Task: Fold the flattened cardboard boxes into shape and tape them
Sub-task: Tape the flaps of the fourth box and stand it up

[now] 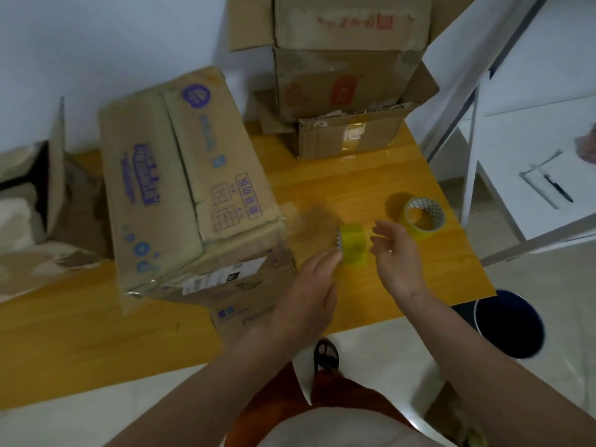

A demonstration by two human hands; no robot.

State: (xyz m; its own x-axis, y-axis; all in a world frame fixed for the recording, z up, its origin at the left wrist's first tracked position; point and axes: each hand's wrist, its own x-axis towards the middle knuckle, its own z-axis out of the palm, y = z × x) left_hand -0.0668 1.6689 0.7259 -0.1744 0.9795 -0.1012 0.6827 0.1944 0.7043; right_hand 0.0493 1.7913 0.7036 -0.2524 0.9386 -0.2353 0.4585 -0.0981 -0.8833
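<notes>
Getting the tape ready was the step here, I reckon. A yellowish translucent roll of packing tape (352, 243) stood on edge between the two hands, just right of the big brown cardboard box with purple print (180, 188), which was already folded up and lying on the yellow wooden table (371, 175). The left hand (306, 295) had its fingertips on the roll's left face, but it was blurry, so I couldn't tell if it actually gripped it. The right hand (395, 256) was just right of the roll, fingers loosely curled and apart, holding nothing. A second, flatter tape roll (424, 217) lay further right of the box. Next up was probably finding the loose end and pulling a strip over to the box's seam, which takes a steady pinch
</notes>
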